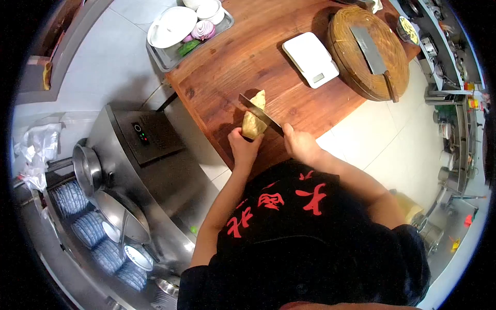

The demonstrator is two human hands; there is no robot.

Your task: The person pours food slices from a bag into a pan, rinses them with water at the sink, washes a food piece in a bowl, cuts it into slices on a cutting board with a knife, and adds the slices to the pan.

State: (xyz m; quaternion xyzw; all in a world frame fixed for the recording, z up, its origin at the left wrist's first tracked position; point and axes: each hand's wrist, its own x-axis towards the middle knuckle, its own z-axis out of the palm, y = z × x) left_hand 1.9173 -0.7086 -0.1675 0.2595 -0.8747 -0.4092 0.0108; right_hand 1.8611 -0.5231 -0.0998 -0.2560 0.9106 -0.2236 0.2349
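Observation:
A pale yellow-green, tapered vegetable [253, 125], which looks like a bamboo shoot, lies on the wooden table near its front left edge. My left hand [244, 147] is closed around its thick near end. In my right hand [300, 144] I grip the handle of a kitchen knife [265, 117]. The blade crosses the middle of the vegetable at a slant, with its tip past the left side. Whether the edge has cut in, I cannot tell. The thumb and fingers of my left hand are close below the blade.
On the wooden table [222, 67] are a white kitchen scale [309, 56] and a round chopping block [346, 67] bearing a cleaver [370, 51]. A metal tray [166, 61] holds bowls and a cut onion [203, 30]. A steel appliance [150, 137] stands left; stacked plates [90, 229] are below.

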